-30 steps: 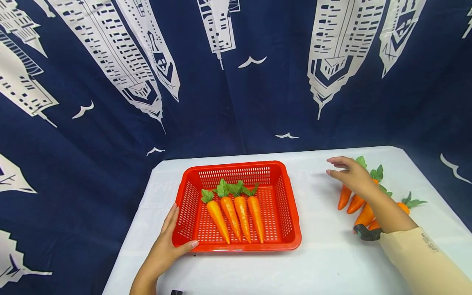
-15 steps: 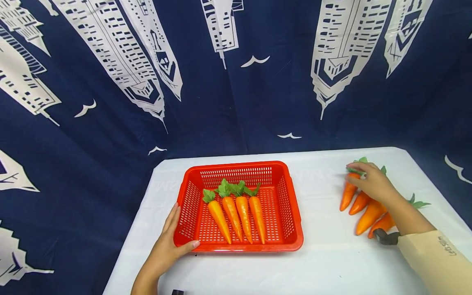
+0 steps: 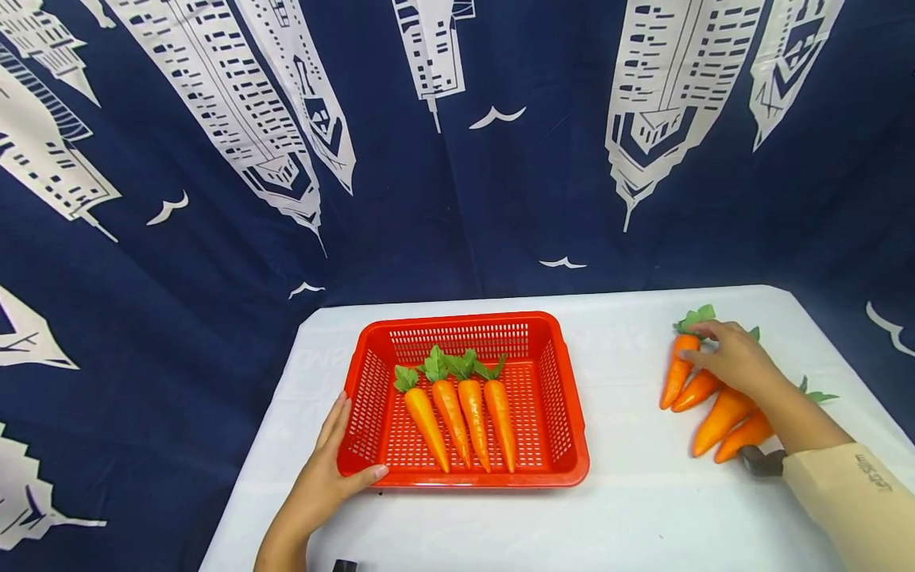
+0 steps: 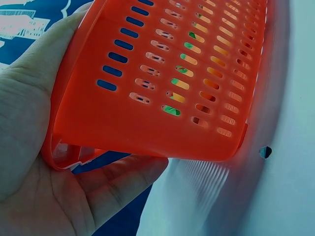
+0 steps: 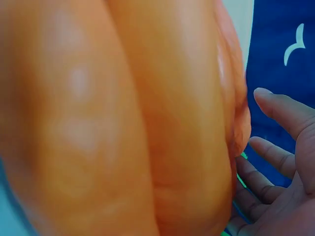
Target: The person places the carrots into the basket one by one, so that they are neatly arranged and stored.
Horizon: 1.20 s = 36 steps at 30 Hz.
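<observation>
My left hand [image 3: 325,477] holds the near left corner of a red plastic basket [image 3: 572,477], its thumb at the front rim and fingers along the left side. In the left wrist view, the basket's slotted wall [image 4: 142,125] fills the middle. Several carrots [image 3: 468,425] with green leaves lie side by side inside. At the right of the table, my right hand [image 3: 736,357] reaches over a group of carrots, thumb and fingers spread beside the upper part of the leftmost carrot [image 3: 676,377]. The right wrist view shows the fingertips apart around a carrot [image 5: 241,130]; contact is unclear.
Other carrots [image 3: 722,421] lie below the right hand, partly hidden by the arm. A white-covered table [image 3: 622,461] stands against a navy curtain [image 3: 486,206] with a white building print. A small black object [image 3: 345,566] shows at the front edge.
My right hand has moved right and down from above the table to the leftmost carrot of the group. The left hand stays on the basket.
</observation>
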Tool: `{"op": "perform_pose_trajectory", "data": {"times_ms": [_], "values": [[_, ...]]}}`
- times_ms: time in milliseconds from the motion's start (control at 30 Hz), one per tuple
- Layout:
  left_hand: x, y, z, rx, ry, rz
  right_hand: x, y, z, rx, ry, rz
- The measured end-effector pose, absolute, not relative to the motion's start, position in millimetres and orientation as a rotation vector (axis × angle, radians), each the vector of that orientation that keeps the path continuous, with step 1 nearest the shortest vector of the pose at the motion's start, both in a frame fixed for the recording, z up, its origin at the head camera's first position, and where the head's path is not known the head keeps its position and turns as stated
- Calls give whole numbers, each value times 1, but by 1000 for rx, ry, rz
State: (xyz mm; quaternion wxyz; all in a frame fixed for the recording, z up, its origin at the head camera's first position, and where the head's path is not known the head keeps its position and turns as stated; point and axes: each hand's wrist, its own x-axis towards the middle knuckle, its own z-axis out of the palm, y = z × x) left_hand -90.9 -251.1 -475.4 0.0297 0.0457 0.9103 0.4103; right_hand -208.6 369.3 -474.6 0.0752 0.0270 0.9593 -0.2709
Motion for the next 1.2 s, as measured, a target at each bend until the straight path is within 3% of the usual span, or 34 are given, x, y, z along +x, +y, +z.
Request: {"op": "perform_pose_trajectory", "data": {"times_ms": [533, 1200], "values": [[-91, -250, -473, 139, 2798, 1273, -217, 371, -478, 29, 2854, -639], [-91, -252, -475, 140, 2806, 1261, -218, 366, -473, 66, 2844, -903]]}}
